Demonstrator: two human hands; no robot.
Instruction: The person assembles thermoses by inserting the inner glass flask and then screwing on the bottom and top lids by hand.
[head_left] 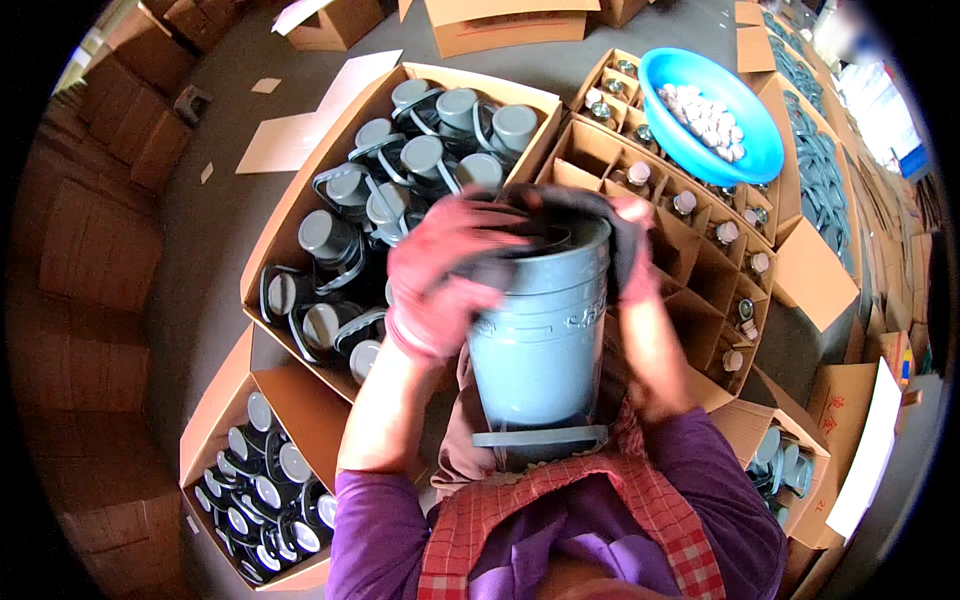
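A grey plastic bucket (540,340) is held up in front of the person's chest, just above their lap. Its open top points away from the body, toward the boxes. Its flat bottom is near the person's red checked apron (600,510).

Both hands wear pink gloves. The left hand (445,280) is curled tight over the left side of the bucket's rim. Its fingers press on a dark grey part (560,225) that sits on top of the rim. The right hand (630,250) grips the right side of the rim and the same dark part. Both hands are clenched on the bucket's top.

Behind the bucket is a big open cardboard box (300,190) on the floor. It is full of grey lids (420,155) with dark rings around them. A smaller box (215,420) stands at the lower left, and it holds shiny round lids (265,490) packed close together.

To the right of the big box is a box with dividers (700,260). Small bottles with pale caps (684,203) stand in its little squares. A blue plastic bowl (760,150) sits on top of the far end of that box. It holds lots of small white caps (705,118).

More brown boxes stand around on the grey floor (210,250).
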